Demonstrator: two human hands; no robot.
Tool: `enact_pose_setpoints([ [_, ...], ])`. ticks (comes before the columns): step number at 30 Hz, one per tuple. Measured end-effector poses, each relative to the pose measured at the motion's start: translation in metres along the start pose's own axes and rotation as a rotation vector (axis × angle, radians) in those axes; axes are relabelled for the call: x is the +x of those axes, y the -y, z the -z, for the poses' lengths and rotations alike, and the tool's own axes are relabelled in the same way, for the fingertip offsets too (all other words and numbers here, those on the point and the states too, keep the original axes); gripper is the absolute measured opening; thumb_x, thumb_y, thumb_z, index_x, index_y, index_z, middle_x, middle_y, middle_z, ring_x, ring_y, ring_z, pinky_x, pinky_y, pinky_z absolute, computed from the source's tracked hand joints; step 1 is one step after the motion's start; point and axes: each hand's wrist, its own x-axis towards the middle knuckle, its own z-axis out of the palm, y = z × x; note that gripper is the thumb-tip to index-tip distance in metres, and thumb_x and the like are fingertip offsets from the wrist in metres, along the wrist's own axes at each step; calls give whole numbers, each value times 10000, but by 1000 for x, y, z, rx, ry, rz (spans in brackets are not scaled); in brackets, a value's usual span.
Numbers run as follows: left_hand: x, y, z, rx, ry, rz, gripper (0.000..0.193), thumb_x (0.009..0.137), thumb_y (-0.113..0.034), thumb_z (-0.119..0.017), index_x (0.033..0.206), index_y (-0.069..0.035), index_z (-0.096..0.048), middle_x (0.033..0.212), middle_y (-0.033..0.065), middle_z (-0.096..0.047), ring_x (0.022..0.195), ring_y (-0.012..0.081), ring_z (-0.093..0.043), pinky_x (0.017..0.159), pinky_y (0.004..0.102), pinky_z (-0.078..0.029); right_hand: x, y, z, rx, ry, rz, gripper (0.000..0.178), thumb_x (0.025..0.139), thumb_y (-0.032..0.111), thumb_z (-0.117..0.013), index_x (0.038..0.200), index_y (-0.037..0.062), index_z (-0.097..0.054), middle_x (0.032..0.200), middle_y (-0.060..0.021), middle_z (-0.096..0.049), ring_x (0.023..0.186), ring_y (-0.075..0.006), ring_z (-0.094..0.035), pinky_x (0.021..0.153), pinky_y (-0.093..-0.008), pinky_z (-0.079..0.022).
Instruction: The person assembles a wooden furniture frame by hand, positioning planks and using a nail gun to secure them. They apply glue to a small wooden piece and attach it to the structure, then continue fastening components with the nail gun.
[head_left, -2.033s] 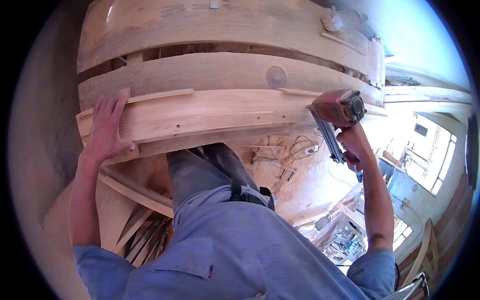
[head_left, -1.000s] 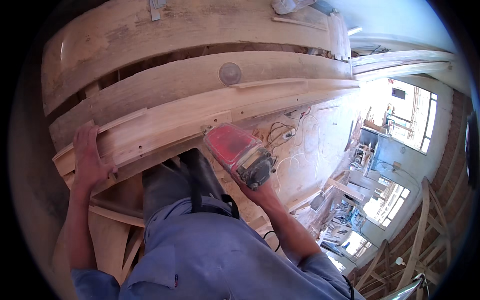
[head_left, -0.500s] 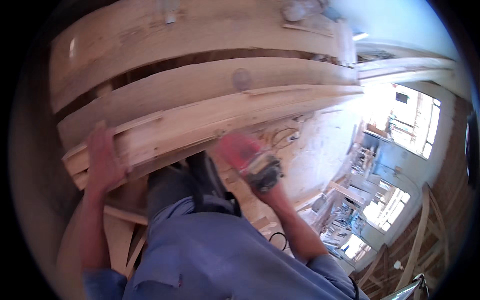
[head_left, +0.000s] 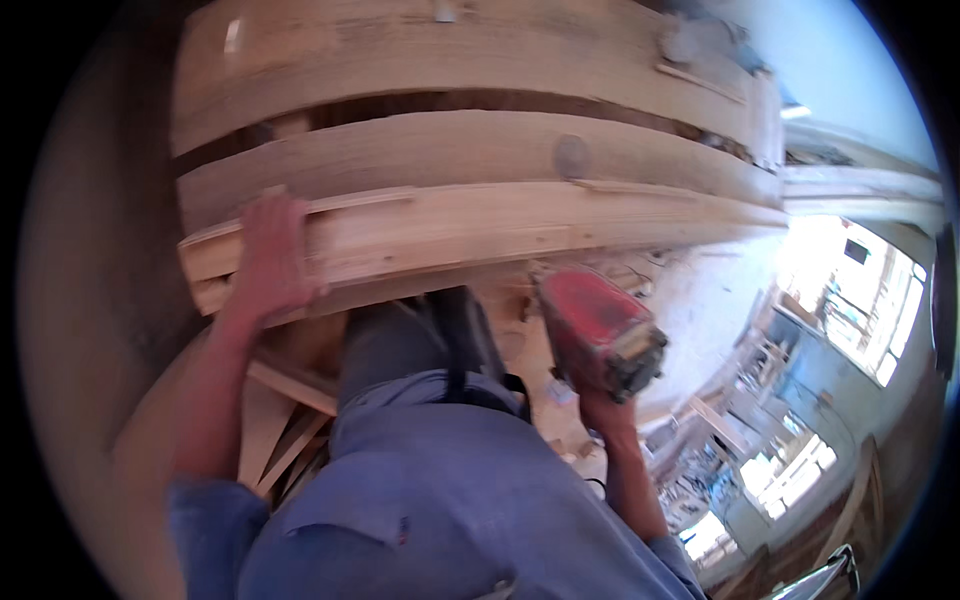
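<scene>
At the left end of a long, pale wooden board (head_left: 450,225), my left hand (head_left: 272,252) is wrapped over the edge, fingers on the top and thumb toward me. The board lies along the near side of a plank workbench (head_left: 450,145). My right hand (head_left: 606,408) grips a dusty red handheld power tool (head_left: 592,308) with a dark end. Blur and angle hide its exact kind. This tool is held just in front of the board's near edge, right of my legs, and most of my right fingers are hidden beneath it.
A round dark disc (head_left: 570,157) sits on the bench planks behind the board, near a thin wood strip (head_left: 700,82). Wood offcuts (head_left: 295,445) lean at my lower left. Cluttered tools (head_left: 705,460) and bright windows (head_left: 790,475) are at the right.
My view has shifted, so the bench sits further right in the picture. The red tool has moved right and toward me, away from the board's edge. My left hand stays on the board's end.
</scene>
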Motion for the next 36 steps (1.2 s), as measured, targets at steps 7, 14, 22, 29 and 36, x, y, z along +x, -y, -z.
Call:
enact_pose_setpoints([
  [7,-8,6,-15,19,-104,-110,773,590,-357,-833,1197,8,-523,1183,221,-517,1185,417,-474,1118,548,-296,-9,24,-6,179,161,-228,451,863,107,-654,1307,41,-606,1245,-152,-661,1143,-289,-607,955,-451,-461],
  [14,3,-1,-25,-69,-478,6,181,784,-206,-688,878,-67,-619,932,101,-598,1001,292,-554,984,465,-391,0,69,-14,23,104,-46,364,813,92,-671,1167,16,-629,975,-98,-644,839,-210,-621,706,-381,-509],
  [22,10,-13,-36,-39,-499,-18,111,794,-175,-583,839,-95,-645,867,68,-598,937,256,-564,925,412,-414,3,102,-13,-46,119,-93,475,772,77,-681,1237,5,-618,1156,-143,-665,1023,-269,-635,875,-421,-499],
  [29,30,-47,-54,-54,-463,-11,120,823,-188,-578,851,-95,-647,893,66,-605,976,252,-565,949,420,-406,-5,127,-10,-236,102,-186,427,761,111,-687,1165,-13,-631,1023,-153,-682,911,-277,-654,800,-430,-511],
  [36,0,-18,-14,-226,-302,45,256,860,-150,-576,1064,-26,-668,1028,100,-648,1123,280,-572,1161,495,-305,-5,96,0,-311,128,-301,330,813,203,-677,1067,-7,-651,933,-179,-680,862,-344,-649,782,-485,-488],
])
